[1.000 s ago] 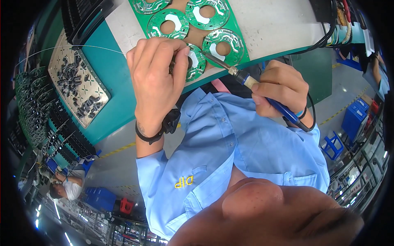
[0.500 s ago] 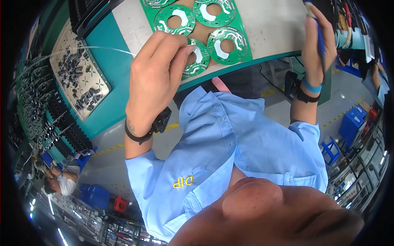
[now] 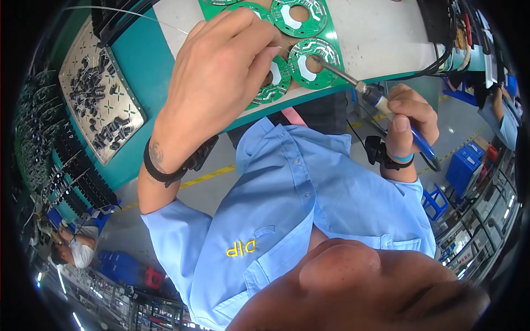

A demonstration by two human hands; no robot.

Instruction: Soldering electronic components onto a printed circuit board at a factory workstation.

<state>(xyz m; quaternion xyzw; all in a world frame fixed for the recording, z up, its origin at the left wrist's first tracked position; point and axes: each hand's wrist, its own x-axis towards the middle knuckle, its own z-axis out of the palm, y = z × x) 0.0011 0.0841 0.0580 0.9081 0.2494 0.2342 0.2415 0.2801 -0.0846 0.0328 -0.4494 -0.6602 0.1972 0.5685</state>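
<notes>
My right hand (image 3: pixel 411 116) is closed round the handle of a soldering iron (image 3: pixel 360 86). The iron slants left, and its tip is over the nearest right-hand ring-shaped green circuit board (image 3: pixel 326 79), by the centre hole. Above the neighbouring ring board (image 3: pixel 282 83), my left hand (image 3: pixel 221 71) pinches a thin solder wire (image 3: pixel 130 15), which trails in from the upper left. A short end of wire shows past its fingertips, near the iron's board. That hand partly covers the left-hand boards. More ring boards, such as the one behind (image 3: pixel 319 14), lie in the same green panel.
On the left, a perforated metal tray (image 3: pixel 134 115) holds many loose black cylindrical components (image 3: pixel 91 83). Dark racks and populated boards (image 3: pixel 33 132) stand farther left. Cables (image 3: pixel 439 63) hang at the right end of the bench (image 3: pixel 381 38). A person in white is at the lower left.
My right hand has come down and left from the upper right, bringing the iron's tip over the boards. My left hand has shifted slightly right and up with the wire.
</notes>
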